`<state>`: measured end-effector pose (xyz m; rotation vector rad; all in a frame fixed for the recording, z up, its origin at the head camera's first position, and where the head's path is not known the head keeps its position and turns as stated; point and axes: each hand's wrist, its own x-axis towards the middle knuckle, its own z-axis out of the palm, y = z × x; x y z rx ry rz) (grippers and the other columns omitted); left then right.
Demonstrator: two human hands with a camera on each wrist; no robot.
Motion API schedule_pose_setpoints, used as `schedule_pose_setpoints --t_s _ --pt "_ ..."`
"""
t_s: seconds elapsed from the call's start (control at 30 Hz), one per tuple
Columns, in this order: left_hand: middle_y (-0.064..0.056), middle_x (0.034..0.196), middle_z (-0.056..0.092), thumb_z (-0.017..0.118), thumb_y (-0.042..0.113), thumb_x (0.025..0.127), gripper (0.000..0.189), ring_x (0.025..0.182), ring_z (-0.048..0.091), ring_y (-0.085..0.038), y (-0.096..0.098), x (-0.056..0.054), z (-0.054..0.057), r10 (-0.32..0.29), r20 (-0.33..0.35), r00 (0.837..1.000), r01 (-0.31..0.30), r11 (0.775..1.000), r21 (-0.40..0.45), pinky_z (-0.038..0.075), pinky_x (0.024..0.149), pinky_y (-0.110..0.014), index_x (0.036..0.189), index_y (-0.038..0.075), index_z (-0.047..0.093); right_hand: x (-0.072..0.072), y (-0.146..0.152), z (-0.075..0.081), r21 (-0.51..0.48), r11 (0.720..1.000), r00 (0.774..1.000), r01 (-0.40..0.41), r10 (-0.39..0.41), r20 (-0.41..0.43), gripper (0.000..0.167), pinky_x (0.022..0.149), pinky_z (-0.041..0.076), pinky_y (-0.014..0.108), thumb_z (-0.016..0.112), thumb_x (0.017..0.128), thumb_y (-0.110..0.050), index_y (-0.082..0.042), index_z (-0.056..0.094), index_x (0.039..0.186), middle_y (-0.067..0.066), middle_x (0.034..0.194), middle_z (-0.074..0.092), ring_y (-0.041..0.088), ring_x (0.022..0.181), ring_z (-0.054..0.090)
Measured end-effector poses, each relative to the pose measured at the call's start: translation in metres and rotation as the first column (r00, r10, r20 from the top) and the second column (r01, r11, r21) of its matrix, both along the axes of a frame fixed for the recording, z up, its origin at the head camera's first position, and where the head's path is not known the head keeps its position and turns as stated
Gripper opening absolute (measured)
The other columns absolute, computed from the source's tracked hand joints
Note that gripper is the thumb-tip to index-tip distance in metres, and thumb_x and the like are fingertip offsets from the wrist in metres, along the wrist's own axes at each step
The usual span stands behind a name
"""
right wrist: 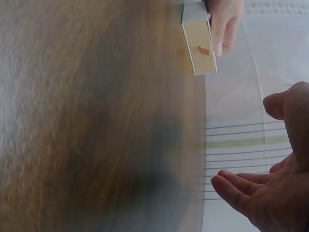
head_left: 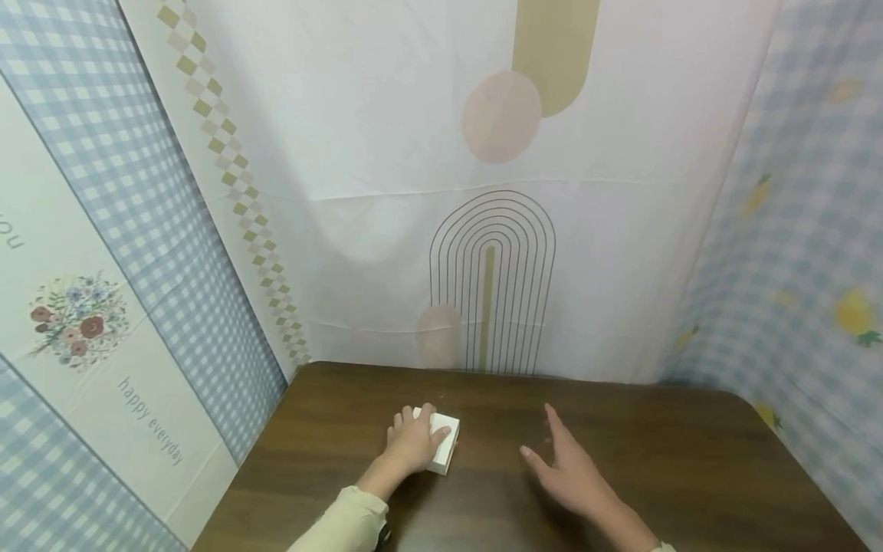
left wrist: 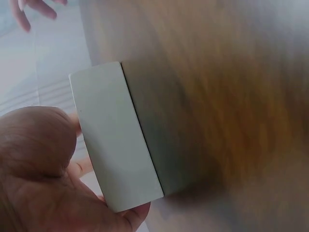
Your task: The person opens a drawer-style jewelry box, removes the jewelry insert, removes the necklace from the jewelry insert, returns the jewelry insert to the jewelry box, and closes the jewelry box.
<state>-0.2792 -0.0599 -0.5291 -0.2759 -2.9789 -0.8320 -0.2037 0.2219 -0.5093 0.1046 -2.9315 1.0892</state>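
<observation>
A small white box [head_left: 446, 438] sits on the brown wooden table, gripped from above by my left hand [head_left: 410, 445]. In the left wrist view a plain pale side of the box [left wrist: 116, 137] faces the camera, the thumb and fingers bent around its edges. The right wrist view shows its other end, a tan drawer-like face [right wrist: 197, 41] framed in white, with a short orange-brown pull tab [right wrist: 204, 50]. To the right of the box, my right hand [head_left: 574, 474] holds nothing, its thumb spread away from the extended fingers and its palm turned toward the box.
The wooden table [head_left: 655, 437] has rounded far corners. Behind it hangs a white cloth [head_left: 372, 276] with arches and circles. Blue checked cloths stand on the left [head_left: 162, 207] and right [head_left: 759, 307].
</observation>
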Motion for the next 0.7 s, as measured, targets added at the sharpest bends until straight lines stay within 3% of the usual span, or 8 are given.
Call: schedule_pose_setpoints --t_s 0.2,0.4,0.57,0.7 --pt "-0.027 0.123 0.056 0.069 0.042 0.102 0.047 0.112 0.053 -0.041 0.012 0.014 0.0 -0.022 -0.03 0.999 0.022 1.0 -0.006 0.047 0.09 -0.059 0.134 0.009 0.06 -0.003 -0.01 0.0 0.021 1.0 1.0 -0.002 0.003 -0.022 0.079 0.101 0.057 0.059 0.07 0.103 -0.044 0.001 0.039 0.16 0.025 0.146 0.06 0.038 0.122 0.067" --pt "-0.025 0.125 0.056 0.069 0.044 0.101 0.049 0.116 0.052 -0.041 0.022 0.021 -0.001 -0.023 -0.021 1.0 0.023 1.0 0.001 0.046 0.091 -0.059 0.135 0.01 0.06 -0.005 -0.02 -0.003 -0.014 1.0 1.0 -0.023 0.024 0.01 0.057 0.088 0.061 0.045 0.072 0.102 -0.037 0.002 0.059 0.142 0.012 0.123 0.07 0.019 0.103 0.069" --pt "-0.025 0.122 0.057 0.07 0.042 0.1 0.045 0.114 0.054 -0.04 0.02 0.024 -0.002 -0.008 -0.036 0.999 0.009 1.0 0.016 0.047 0.09 -0.06 0.132 0.011 0.062 -0.012 -0.032 -0.013 -0.079 0.984 0.987 -0.159 0.161 0.021 0.038 0.076 0.056 0.028 0.07 0.103 -0.033 -0.002 0.067 0.124 0.003 0.103 0.072 0.01 0.09 0.064" --pt "-0.024 0.122 0.057 0.071 0.042 0.1 0.045 0.114 0.054 -0.039 0.013 0.025 -0.004 0.007 -0.057 0.998 -0.006 1.0 0.019 0.047 0.088 -0.061 0.132 0.011 0.062 -0.021 -0.047 -0.022 -0.191 0.945 0.959 -0.265 0.279 0.051 0.032 0.067 0.054 0.024 0.067 0.105 -0.032 -0.002 0.069 0.116 0.004 0.096 0.072 0.009 0.081 0.063"
